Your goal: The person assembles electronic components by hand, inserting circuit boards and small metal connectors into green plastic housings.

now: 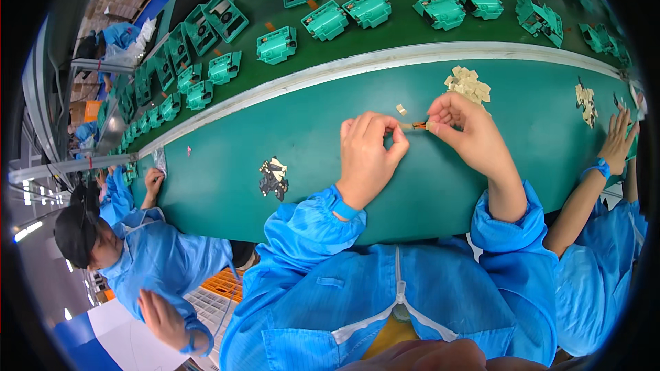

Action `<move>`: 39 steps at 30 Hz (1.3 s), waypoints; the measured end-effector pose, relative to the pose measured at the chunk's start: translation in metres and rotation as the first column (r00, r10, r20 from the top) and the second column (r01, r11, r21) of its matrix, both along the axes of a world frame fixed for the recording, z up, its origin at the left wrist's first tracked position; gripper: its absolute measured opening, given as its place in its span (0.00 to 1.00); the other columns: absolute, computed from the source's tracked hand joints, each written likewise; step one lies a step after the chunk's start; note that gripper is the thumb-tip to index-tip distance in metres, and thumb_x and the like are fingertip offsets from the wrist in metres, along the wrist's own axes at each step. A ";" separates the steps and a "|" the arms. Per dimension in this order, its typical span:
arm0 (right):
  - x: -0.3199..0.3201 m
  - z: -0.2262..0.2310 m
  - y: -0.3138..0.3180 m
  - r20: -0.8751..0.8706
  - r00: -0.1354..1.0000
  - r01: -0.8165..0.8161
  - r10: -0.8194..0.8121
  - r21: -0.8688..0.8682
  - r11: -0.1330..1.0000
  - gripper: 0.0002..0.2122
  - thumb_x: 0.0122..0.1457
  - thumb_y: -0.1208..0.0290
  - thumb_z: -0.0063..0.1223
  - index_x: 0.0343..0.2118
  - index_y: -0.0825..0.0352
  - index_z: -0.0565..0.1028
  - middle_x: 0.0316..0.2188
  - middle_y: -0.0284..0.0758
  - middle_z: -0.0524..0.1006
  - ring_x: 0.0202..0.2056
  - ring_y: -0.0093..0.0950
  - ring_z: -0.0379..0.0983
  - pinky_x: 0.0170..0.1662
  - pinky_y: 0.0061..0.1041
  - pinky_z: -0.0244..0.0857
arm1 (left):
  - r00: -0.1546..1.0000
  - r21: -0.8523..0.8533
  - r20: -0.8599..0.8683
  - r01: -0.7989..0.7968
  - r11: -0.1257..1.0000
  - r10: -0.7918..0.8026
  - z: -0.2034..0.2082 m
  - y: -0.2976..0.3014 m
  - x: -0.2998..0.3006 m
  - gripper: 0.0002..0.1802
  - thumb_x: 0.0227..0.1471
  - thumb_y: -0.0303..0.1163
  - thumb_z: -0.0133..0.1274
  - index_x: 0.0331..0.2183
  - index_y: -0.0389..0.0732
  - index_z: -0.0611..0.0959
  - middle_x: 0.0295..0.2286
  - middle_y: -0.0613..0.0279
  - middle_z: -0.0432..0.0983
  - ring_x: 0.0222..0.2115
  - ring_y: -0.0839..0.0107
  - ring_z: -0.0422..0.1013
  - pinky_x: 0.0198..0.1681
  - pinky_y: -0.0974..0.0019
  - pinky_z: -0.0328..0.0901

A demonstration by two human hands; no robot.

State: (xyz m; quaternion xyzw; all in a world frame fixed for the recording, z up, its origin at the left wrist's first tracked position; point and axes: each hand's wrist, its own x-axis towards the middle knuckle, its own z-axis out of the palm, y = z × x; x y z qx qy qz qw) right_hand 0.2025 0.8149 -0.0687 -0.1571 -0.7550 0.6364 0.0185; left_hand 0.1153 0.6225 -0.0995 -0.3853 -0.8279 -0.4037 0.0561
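Note:
Over the green bench, my left hand (366,154) and my right hand (473,134) meet fingertip to fingertip. Between them is a small wired part (420,125) with short orange and dark wires and pale ends. Each hand pinches one end of it between thumb and fingers; its exact kind is too small to make out. Just beyond my left fingertips lies a single cream piece (401,108). A heap of similar flat cream pieces (467,82) sits behind my right hand. To the left of my left hand rests a small pile of black and cream parts (273,177).
Past a pale rail (357,69), a darker green belt carries several teal plastic housings (325,21). One co-worker (148,254) sits at left, another person's arm (598,172) reaches in at right beside more small parts (586,104). A tiny pink piece (189,151) lies far left.

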 end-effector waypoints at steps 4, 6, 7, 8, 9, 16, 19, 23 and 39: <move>0.006 0.006 0.025 0.027 0.999 0.021 -0.019 -0.068 0.997 0.06 0.60 0.80 0.59 0.39 0.70 0.77 0.33 0.30 0.79 0.35 0.19 0.74 0.42 0.21 0.70 | 1.000 -0.003 0.017 -0.012 1.000 0.012 0.001 0.010 0.000 0.07 0.47 0.23 0.62 0.30 0.40 0.80 0.27 0.65 0.77 0.28 0.67 0.74 0.39 0.62 0.62; 0.010 0.009 0.043 -0.034 0.988 0.145 -0.150 -0.132 0.981 0.05 0.60 0.81 0.58 0.39 0.70 0.77 0.34 0.30 0.80 0.35 0.18 0.74 0.42 0.20 0.70 | 0.999 -0.003 -0.036 0.012 1.000 -0.012 0.005 0.022 -0.003 0.05 0.47 0.23 0.61 0.30 0.41 0.81 0.27 0.65 0.77 0.29 0.67 0.74 0.38 0.62 0.61; 0.011 0.011 0.050 -0.073 0.972 0.207 -0.225 -0.192 0.959 0.06 0.60 0.81 0.58 0.39 0.71 0.78 0.34 0.30 0.80 0.35 0.18 0.75 0.42 0.19 0.70 | 0.996 -0.005 -0.083 0.025 1.000 -0.026 0.007 0.029 -0.005 0.04 0.48 0.24 0.61 0.29 0.41 0.82 0.27 0.66 0.77 0.30 0.67 0.74 0.38 0.62 0.61; 0.012 0.012 0.055 -0.077 0.971 0.209 -0.227 -0.190 0.959 0.06 0.60 0.81 0.58 0.39 0.71 0.78 0.34 0.30 0.80 0.35 0.18 0.75 0.42 0.19 0.70 | 0.996 -0.002 -0.087 0.028 1.000 -0.028 0.008 0.039 -0.007 0.04 0.48 0.24 0.61 0.29 0.41 0.82 0.27 0.66 0.77 0.30 0.67 0.74 0.38 0.62 0.61; 0.014 0.013 0.059 -0.099 0.948 0.281 -0.304 -0.199 0.939 0.06 0.60 0.81 0.58 0.39 0.71 0.78 0.34 0.31 0.80 0.35 0.18 0.76 0.42 0.19 0.70 | 0.990 0.015 -0.117 0.082 0.997 -0.080 0.009 0.052 -0.008 0.02 0.49 0.25 0.61 0.29 0.42 0.83 0.27 0.67 0.77 0.30 0.66 0.74 0.38 0.61 0.60; 0.013 0.006 0.068 -0.120 0.900 0.375 -0.420 -0.281 0.884 0.07 0.60 0.80 0.58 0.41 0.72 0.79 0.34 0.32 0.81 0.37 0.20 0.77 0.43 0.20 0.70 | 0.976 -0.033 -0.160 0.143 0.989 -0.147 -0.007 0.085 -0.006 0.01 0.51 0.29 0.62 0.29 0.45 0.85 0.28 0.70 0.78 0.31 0.67 0.71 0.39 0.61 0.55; 0.013 0.004 0.070 -0.123 0.908 0.352 -0.400 -0.294 0.889 0.07 0.60 0.80 0.58 0.41 0.72 0.80 0.35 0.34 0.82 0.37 0.20 0.77 0.43 0.20 0.70 | 0.980 -0.037 -0.150 0.124 0.992 -0.129 -0.007 0.084 -0.008 0.02 0.51 0.28 0.62 0.30 0.46 0.85 0.31 0.71 0.79 0.33 0.68 0.72 0.39 0.61 0.55; 0.014 0.003 0.067 -0.093 0.926 0.323 -0.365 -0.301 0.897 0.08 0.60 0.81 0.58 0.42 0.73 0.80 0.35 0.35 0.82 0.37 0.21 0.78 0.44 0.21 0.71 | 0.988 -0.035 0.057 0.143 0.989 -0.141 -0.005 0.078 -0.010 0.06 0.51 0.27 0.62 0.35 0.45 0.86 0.39 0.69 0.80 0.40 0.68 0.73 0.43 0.61 0.57; 0.010 0.004 0.054 0.000 0.999 0.049 -0.050 -0.163 0.985 0.06 0.57 0.83 0.60 0.36 0.71 0.75 0.32 0.30 0.78 0.35 0.18 0.75 0.41 0.19 0.71 | 0.913 0.049 0.262 0.310 0.949 -0.312 0.014 0.070 -0.012 0.08 0.48 0.29 0.63 0.34 0.40 0.87 0.32 0.63 0.82 0.36 0.63 0.74 0.44 0.60 0.66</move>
